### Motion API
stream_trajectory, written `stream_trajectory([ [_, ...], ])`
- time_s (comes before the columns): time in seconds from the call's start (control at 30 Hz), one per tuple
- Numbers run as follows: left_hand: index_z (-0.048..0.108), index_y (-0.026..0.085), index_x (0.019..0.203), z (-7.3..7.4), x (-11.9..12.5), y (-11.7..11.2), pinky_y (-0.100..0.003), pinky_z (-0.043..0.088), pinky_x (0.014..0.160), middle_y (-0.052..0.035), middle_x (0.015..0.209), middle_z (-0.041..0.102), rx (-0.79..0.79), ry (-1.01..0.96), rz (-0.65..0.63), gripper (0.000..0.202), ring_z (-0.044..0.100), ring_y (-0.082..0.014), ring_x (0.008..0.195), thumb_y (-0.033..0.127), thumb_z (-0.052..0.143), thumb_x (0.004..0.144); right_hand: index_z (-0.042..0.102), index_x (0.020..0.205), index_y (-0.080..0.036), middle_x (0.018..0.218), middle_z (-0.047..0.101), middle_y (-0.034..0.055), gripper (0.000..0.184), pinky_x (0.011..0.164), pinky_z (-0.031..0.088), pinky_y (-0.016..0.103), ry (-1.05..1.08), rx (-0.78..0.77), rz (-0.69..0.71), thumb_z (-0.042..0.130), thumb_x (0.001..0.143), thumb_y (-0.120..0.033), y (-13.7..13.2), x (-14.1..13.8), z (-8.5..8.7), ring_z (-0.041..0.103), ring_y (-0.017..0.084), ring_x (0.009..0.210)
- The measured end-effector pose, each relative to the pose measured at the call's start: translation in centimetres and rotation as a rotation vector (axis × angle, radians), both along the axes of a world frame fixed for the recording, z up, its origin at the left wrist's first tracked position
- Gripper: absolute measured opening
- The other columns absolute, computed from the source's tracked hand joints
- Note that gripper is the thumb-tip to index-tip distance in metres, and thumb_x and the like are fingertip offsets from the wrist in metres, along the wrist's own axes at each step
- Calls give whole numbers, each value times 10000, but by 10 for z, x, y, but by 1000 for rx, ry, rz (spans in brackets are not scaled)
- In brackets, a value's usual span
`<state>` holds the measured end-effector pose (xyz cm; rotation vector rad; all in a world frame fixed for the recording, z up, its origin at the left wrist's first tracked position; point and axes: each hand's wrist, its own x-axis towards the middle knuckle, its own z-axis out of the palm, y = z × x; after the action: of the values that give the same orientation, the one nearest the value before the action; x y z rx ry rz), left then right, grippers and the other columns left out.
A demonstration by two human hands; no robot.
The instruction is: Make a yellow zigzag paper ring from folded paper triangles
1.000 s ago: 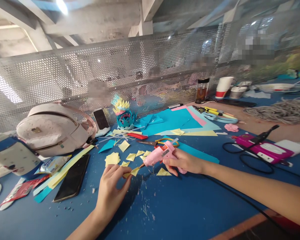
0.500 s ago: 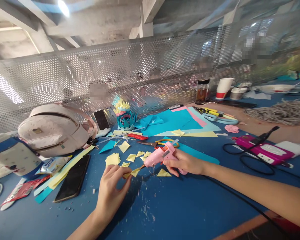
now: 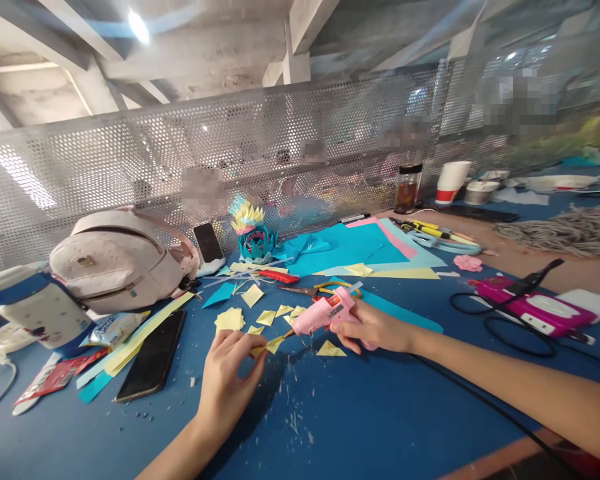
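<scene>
My left hand pinches a small folded yellow paper piece just above the blue table. My right hand is wrapped round a pink glue gun, whose nozzle touches the yellow piece. Several more folded yellow pieces lie scattered behind the hands, and one yellow triangle lies under the gun. A paper flower model of teal, pink and yellow stands further back.
A beige backpack, a black phone and a mug sit at the left. Scissors, a red cutter and coloured paper sheets lie behind. A pink device with black cable is right. A perforated metal screen backs the table.
Both hands hold the same pose with the gun's nozzle at the yellow piece. The camera has shifted slightly, moving everything a little right in the picture.
</scene>
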<state>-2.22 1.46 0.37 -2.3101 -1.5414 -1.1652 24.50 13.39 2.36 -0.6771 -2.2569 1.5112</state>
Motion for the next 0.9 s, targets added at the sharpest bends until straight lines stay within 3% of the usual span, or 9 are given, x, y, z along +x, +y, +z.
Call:
stream_trajectory([
  [0.67,622,215,878,4,4,0,-287,449,656,7,709,663,27,-39,16,96,567,-173,671,130,578,871,621,1018,-102,506,540,-32,436,375,328,172,-41,111,-12,539,910,-516,4,8,6,397,66,402],
  [0.9,634,220,868,4,4,0,-292,458,656,-5,717,674,7,-40,23,104,576,-178,673,141,566,872,610,1020,-111,508,519,-45,467,352,305,163,-26,33,37,542,893,-556,2,7,6,370,64,402],
])
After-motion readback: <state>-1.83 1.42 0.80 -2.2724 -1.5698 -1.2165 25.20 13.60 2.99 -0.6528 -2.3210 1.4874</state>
